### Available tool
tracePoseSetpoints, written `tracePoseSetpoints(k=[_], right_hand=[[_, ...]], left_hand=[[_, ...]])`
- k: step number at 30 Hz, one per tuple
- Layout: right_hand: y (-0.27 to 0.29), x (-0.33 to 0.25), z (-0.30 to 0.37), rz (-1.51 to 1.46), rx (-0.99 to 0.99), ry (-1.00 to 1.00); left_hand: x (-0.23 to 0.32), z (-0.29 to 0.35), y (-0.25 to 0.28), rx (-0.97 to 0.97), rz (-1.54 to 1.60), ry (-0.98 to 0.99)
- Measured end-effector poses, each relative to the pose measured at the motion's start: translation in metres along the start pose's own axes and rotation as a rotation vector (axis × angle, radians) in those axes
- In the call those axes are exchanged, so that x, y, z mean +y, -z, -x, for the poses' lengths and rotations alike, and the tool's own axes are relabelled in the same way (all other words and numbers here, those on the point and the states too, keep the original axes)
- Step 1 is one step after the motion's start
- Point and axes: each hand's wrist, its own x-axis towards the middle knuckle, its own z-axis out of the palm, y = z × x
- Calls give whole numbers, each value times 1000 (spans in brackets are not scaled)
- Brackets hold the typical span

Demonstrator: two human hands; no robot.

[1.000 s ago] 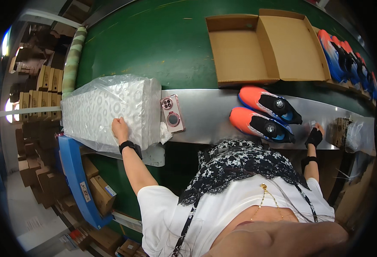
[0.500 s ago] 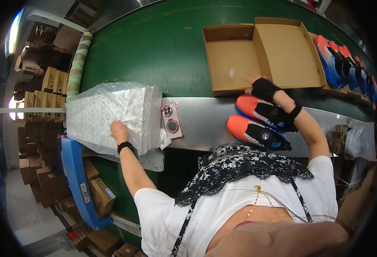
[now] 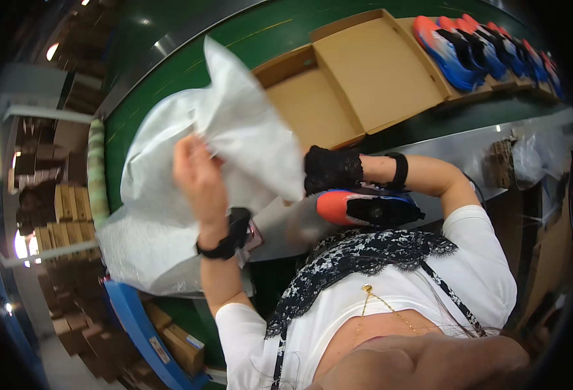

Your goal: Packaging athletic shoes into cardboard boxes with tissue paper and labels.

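Observation:
My left hand (image 3: pixel 197 170) pinches a large white sheet of wrapping paper (image 3: pixel 244 110) and holds it raised and billowing. Below it lies the stack of white paper sheets (image 3: pixel 146 250) in clear plastic. A dark lacy hand covering (image 3: pixel 332 171) is on my right hand, which is beside the sheet's right edge; its fingers are hidden behind the paper. Under my right forearm lies an orange, blue and black sneaker (image 3: pixel 364 208). A second sneaker is mostly hidden by that arm. Behind the sheet stands an open brown shoebox (image 3: pixel 384 71), its lower left part covered.
Several matching sneakers (image 3: pixel 452 52) stand in a row at the far right. A phone (image 3: pixel 254 235) shows partly beside my left wrist. A blue frame (image 3: pixel 145 328) is at the lower left. Stacked brown boxes (image 3: pixel 68 237) fill the left side. Clear plastic (image 3: pixel 528 159) hangs at right.
My left hand has lifted a white sheet off the stack and moved up. My right hand has come down and left from the shoebox to the sheet's edge. The whole view has turned.

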Motion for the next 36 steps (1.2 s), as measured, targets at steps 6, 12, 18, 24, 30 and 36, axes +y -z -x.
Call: tracePoseSetpoints(k=[6, 12, 18, 24, 30, 36], right_hand=[[78, 9, 17, 69, 1098, -19], [201, -53, 106, 693, 1703, 289], [268, -89, 203, 865, 2068, 417], [265, -89, 234, 959, 2151, 402], [265, -66, 270, 815, 2001, 245], [239, -56, 246, 809, 1892, 185]], left_hand=[[4, -20, -102, -226, 46, -276], [-72, -22, -89, -258, -826, -721], [-135, -27, -22, -286, -1244, -503], [-203, -28, 46, 134, -888, 303], [-212, -21, 86, -349, -156, 795], [-204, -71, 91, -49, -152, 333]])
